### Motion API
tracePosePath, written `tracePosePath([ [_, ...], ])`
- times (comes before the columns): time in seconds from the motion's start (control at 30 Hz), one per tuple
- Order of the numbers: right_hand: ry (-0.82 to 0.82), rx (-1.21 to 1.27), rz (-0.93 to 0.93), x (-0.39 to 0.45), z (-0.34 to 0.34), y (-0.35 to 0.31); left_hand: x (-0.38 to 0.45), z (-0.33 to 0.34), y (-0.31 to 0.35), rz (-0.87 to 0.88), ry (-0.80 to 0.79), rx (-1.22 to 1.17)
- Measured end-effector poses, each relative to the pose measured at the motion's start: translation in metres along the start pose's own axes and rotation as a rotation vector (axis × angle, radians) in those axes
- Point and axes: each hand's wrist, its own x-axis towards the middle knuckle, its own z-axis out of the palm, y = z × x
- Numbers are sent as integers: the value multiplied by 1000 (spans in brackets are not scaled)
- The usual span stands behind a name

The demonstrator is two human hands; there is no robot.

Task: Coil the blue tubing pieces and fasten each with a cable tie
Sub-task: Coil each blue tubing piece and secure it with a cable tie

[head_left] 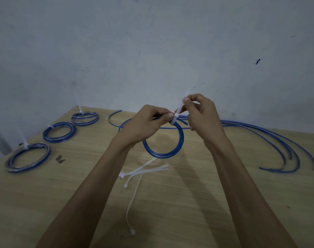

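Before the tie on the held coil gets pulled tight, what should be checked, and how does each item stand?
1. Left hand grips the held coil at the crossing: ok.
2. Right hand pinches the tail of the cable tie: ok.
3. Tie wraps all turns of the coil: cannot tell, fingers cover it.
4. Tail threaded through the tie's head: ok, it appears to pass through.
5. Spare ties within reach on the table: ok.
6. Uncoiled tubing remains for later: ok.
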Motion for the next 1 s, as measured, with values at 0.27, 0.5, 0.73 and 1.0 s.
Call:
tracePosePath([
  [0.27,-100,-55,-53,2,-5,2,2,7,2,-28,32,-61],
  [0.5,-63,-48,0,1,-2,1,3,4,3,33,26,-3],
  [0.73,-48,-47,-10,0,-6,-1,2,7,5,42,18,-16],
  [1.0,-18,-73,-65,4,-6,6,2,21,4,-2,62,-119],
])
